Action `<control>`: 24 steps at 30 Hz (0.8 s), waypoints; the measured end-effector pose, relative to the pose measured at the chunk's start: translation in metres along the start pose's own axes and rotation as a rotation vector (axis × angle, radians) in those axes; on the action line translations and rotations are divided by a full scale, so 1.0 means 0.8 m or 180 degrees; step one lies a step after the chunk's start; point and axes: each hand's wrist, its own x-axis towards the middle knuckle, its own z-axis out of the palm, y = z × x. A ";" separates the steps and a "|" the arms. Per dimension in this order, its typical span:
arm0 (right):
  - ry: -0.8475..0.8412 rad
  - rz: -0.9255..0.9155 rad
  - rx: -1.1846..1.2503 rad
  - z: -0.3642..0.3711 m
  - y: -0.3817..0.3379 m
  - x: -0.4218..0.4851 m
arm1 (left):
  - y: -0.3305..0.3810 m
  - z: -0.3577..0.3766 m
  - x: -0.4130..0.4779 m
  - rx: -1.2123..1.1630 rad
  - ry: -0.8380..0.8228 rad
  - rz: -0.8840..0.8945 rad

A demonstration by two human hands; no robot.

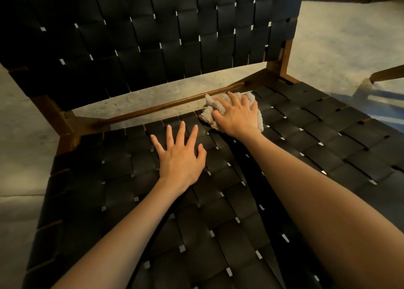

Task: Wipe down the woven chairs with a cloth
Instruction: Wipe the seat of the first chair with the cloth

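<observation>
- While my right hand [237, 115] presses down on the crumpled grey cloth [211, 108], its fingers [244, 100] lie spread wide over the top of it.
- That cloth sits on the black woven seat [105, 179] of the chair, at the seat's 12 o'clock edge, just beside the wooden rear rail [153, 110].
- My left hand [181, 155] rests flat on the seat at about 7 o'clock from the cloth, fingers wide, holding nothing.
- Beyond the rail, at 12 o'clock, stands the woven backrest [153, 37].
- Grey floor [21, 135] shows at 9 o'clock.
</observation>
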 end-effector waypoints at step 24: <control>-0.0173 0.0665 -0.0182 -0.105 0.083 -0.343 | 0.095 -0.038 -0.111 -0.0339 -0.1048 0.0234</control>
